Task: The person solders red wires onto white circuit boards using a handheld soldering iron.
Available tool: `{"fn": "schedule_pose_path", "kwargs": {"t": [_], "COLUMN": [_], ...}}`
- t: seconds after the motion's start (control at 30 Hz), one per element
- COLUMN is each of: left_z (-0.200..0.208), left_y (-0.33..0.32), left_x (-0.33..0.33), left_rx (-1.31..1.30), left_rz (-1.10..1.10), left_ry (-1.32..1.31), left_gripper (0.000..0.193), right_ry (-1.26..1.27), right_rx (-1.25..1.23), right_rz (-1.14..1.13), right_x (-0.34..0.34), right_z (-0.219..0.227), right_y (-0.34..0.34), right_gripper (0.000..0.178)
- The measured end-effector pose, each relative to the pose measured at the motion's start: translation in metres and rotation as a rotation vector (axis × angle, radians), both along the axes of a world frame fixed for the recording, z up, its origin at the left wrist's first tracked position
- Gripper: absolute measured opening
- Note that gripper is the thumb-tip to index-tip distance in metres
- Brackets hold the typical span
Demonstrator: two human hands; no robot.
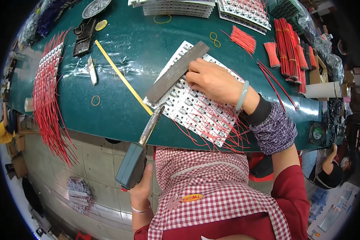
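My left hand (142, 185) is wrapped round the handle of a soldering iron (134, 162) with a blue-green body. Its long metal tip reaches the near-left corner of a white circuit board panel (175, 105), which carries rows of small parts. Across the panel's far-left side lies a flat grey bar (176, 74). My right hand (214, 82) rests over the panel beside the bar, fingers curled and pressed together; what they hold, if anything, is hidden. Thin red wires (212, 120) stick out from the panel's near right part and hang past the table edge.
On the green table (120, 80) lie a yellow strip (122, 76), a pale blade-like tool (92, 71) and a black holder (84, 38). A red-wired panel (48, 92) hangs over the left edge. Red wire bundles (286, 48) and stacked boards (180, 9) lie farther off. A co-worker (328, 168) sits right.
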State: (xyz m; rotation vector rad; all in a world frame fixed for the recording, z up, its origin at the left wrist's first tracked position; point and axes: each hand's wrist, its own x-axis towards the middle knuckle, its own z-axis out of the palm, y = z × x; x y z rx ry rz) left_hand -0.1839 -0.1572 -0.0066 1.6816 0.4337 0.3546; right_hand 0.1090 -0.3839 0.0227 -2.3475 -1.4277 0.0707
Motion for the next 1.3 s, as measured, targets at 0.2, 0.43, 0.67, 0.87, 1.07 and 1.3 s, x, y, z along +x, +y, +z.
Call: {"fn": "schedule_pose_path", "kwargs": {"t": [0.2,0.43,0.67,0.87,1.07,1.3], "left_z": [-0.006,0.003,0.018,0.02,0.027,0.011], "left_y": [0.006,0.01,-0.004,-0.011,-0.011,-0.01], "left_x": [0.001,-0.003,0.014,0.012,0.009,-0.007], "left_rx": [0.001,-0.076,0.05,0.067,-0.029,-0.114], "left_rz": [-0.02,-0.012,-0.062,-0.029,-0.019,0.059], "left_ry": [0.021,0.035,-0.12,-0.175,-0.089,0.022], "left_gripper": [0.041,0.027,0.023,0.023,0.02,0.033], "right_ry": [-0.059,-0.082,-0.112,-0.233,-0.183,0.122], "right_rx": [-0.027,0.001,0.029,-0.039,0.266,0.392], "right_rz": [-0.025,-0.033,-0.003,0.056,-0.15,-0.289], "right_x": [0.0,-0.004,-0.014,-0.009,-0.048,-0.099], "right_z": [-0.003,0.001,0.006,0.001,0.029,0.017], "right_y": [0.002,0.017,0.005,0.004,0.016,0.025], "right_gripper": [0.008,0.014,0.016,0.014,0.022,0.014]}}
